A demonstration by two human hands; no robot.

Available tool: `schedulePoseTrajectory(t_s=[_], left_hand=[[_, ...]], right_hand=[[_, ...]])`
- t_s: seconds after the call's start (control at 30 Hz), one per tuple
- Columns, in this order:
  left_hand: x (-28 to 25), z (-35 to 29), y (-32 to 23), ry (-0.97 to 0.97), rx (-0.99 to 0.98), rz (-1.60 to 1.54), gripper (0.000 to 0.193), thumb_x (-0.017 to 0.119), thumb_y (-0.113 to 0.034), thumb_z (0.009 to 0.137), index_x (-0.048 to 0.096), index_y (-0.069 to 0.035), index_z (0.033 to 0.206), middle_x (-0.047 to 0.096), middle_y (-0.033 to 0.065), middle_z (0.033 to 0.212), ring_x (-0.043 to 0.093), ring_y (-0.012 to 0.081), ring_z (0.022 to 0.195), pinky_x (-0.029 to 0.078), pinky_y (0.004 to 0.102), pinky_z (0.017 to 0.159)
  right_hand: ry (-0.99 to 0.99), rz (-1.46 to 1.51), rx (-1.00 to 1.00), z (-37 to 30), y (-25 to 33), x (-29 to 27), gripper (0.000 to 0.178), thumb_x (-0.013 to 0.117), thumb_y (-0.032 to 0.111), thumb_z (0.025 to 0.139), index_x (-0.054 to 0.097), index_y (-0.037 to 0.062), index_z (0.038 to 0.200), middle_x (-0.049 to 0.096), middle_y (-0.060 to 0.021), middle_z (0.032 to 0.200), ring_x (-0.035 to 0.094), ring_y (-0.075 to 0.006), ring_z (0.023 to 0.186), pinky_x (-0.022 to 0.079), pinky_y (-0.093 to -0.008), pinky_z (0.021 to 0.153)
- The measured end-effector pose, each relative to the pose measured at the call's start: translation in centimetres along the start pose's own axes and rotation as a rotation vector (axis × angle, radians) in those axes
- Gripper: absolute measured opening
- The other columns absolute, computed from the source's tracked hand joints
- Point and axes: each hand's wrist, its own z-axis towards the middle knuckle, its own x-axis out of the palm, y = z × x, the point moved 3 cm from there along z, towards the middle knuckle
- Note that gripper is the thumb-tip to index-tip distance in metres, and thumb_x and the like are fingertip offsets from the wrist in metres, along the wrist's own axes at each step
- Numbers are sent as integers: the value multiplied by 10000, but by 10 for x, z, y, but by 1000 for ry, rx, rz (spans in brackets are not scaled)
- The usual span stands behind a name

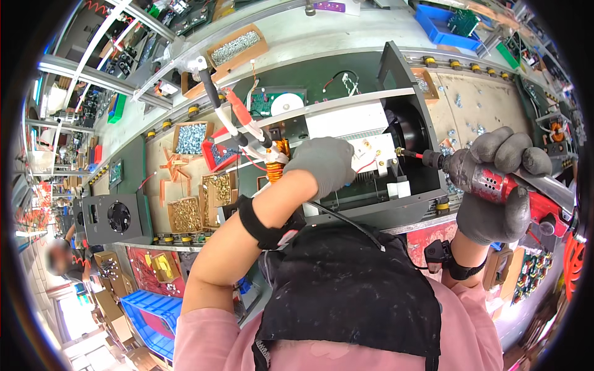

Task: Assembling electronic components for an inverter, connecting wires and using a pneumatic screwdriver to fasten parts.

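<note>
An open dark metal chassis (396,213) lies in front of me, with a white block (349,120), a white plate with brass-coloured terminals (380,164) and a black round fan (408,127) in it. My left hand (318,164), in a grey glove, reaches over it beside an orange copper coil (277,162); its fingertips bend out of sight by the plate. My right hand (492,213), also gloved, is wrapped round a red power screwdriver (489,184). Its bit points left, at the terminals near the fan. Thick red- and black-sleeved cables (238,110) rise left of my left hand.
Boxes of brass-coloured fasteners (185,214) and a red bin (216,156) stand left of the chassis. Another fan panel (117,216) lies further left. Roller track (455,63) borders the work surface. A blue tray (442,28) stands at the far right, and an orange hose (572,266) hangs near.
</note>
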Motion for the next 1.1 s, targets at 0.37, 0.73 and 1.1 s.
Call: schedulePoseTrajectory(t_s=[0.37, 0.73, 1.1], left_hand=[[41, -6, 7, -282, -299, -1021, 186, 537, -215, 904, 510, -31, 916, 602, 96, 672, 595, 150, 545, 454, 286, 462], [57, -3, 17, -176, -252, -950, 181, 506, -171, 914, 487, 5, 952, 603, 83, 699, 597, 136, 561, 491, 271, 501], [49, -16, 21, -355, -190, -674, 260, 535, -275, 878, 535, -26, 953, 636, 170, 830, 626, 324, 784, 480, 412, 718]], right_hand=[[-177, -38, 54, -22, -26, -4, 379, 604, 236, 785, 518, 77, 1118, 480, -83, 847, 464, -235, 798, 400, -372, 745], [-349, 36, 192, -34, -85, 18, 351, 641, 175, 782, 484, 46, 1069, 609, -144, 904, 595, -248, 846, 491, -376, 757], [-289, -43, 199, -36, -94, 33, 342, 617, 175, 799, 474, 49, 1083, 600, -155, 930, 591, -248, 865, 494, -376, 768]])
